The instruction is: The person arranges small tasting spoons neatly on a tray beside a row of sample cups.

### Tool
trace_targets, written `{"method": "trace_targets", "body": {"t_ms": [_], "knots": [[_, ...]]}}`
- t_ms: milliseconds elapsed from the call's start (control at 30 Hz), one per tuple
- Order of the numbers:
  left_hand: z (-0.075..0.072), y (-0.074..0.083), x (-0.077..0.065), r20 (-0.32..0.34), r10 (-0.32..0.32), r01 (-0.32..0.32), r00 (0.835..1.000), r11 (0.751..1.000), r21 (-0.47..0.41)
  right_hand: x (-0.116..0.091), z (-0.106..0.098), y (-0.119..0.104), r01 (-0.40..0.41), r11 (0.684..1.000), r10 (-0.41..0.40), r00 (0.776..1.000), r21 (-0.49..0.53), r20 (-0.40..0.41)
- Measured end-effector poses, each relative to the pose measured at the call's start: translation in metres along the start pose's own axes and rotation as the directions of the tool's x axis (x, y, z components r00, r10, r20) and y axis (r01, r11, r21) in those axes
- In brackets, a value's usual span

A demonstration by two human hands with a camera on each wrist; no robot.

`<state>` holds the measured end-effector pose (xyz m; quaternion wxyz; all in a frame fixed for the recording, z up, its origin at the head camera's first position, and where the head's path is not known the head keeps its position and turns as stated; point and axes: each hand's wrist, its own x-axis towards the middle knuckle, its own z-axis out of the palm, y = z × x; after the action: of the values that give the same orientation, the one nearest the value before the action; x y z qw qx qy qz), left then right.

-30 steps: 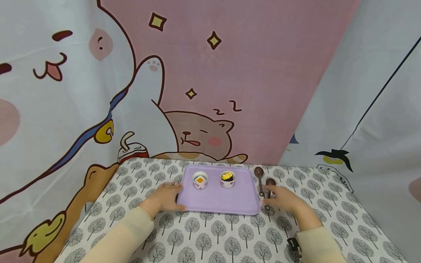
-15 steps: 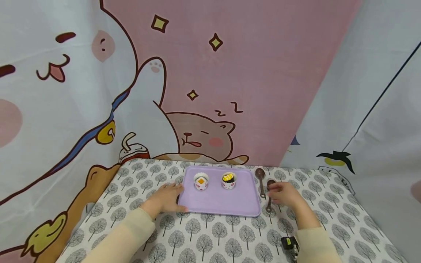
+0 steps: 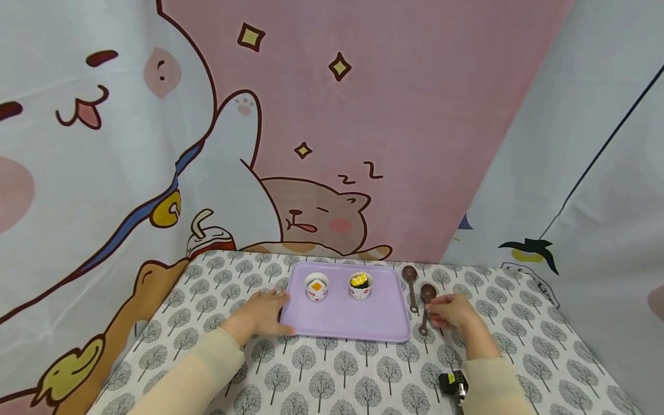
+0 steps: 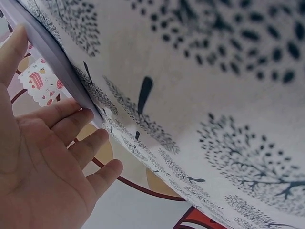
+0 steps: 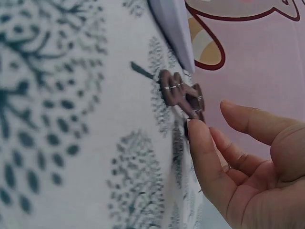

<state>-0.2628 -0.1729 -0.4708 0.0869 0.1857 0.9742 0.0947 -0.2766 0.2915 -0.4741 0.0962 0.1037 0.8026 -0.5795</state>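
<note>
My left hand [image 3: 261, 313] rests at the left edge of a lilac tray [image 3: 344, 323], its fingers extended; in the left wrist view the fingertips meet the tray's rim [image 4: 64, 62]. To the tray's right lie two brown spoons with round bowls and slim handles. My right hand [image 3: 452, 314] is at the handle of the nearer spoon [image 3: 427, 293]. The right wrist view has the index fingertip [image 5: 195, 126] by the blurred handles, perhaps touching one, while the thumb [image 5: 238, 114] stands apart. The other spoon [image 3: 410, 274] lies farther back, beside the tray.
On the tray stand two patterned paper cups, one with white and orange contents [image 3: 316, 286], one with yellow and black contents [image 3: 360, 285]. A small black device [image 3: 453, 381] sits by the right wrist. A tree-print cloth [image 3: 321, 374] covers the table; a cartoon curtain hangs behind.
My right hand has drawn back from over the spoons and lowered to the right of the nearer one, whose bowl now shows fully. The left hand stays at the tray's edge.
</note>
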Motion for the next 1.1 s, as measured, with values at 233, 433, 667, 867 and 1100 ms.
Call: {"method": "trace_targets", "body": {"t_ms": [233, 433, 667, 867, 1100], "knots": [[0.000, 0.000, -0.002, 0.007, 0.001, -0.001, 1.000, 1.000, -0.013, 0.004, 0.005, 0.006, -0.047, 0.998, 0.047, 0.999, 0.030, -0.006], [0.000, 0.001, -0.001, 0.003, 0.001, -0.001, 1.000, 1.000, -0.003, 0.006, 0.010, 0.007, -0.042, 0.998, 0.044, 0.998, 0.056, -0.036], [0.000, 0.000, 0.001, 0.002, -0.002, 0.002, 1.000, 1.000, 0.001, 0.007, 0.016, 0.006, -0.059, 0.996, 0.063, 0.996, 0.062, -0.067], [0.000, -0.001, 0.000, 0.004, -0.007, 0.007, 1.000, 1.000, 0.001, 0.009, 0.018, 0.004, -0.053, 0.999, 0.054, 0.996, 0.011, -0.069], [0.000, 0.001, 0.000, 0.011, -0.004, 0.004, 1.000, 1.000, -0.010, 0.012, 0.016, 0.004, -0.069, 0.997, 0.067, 0.995, -0.027, -0.077]]}}
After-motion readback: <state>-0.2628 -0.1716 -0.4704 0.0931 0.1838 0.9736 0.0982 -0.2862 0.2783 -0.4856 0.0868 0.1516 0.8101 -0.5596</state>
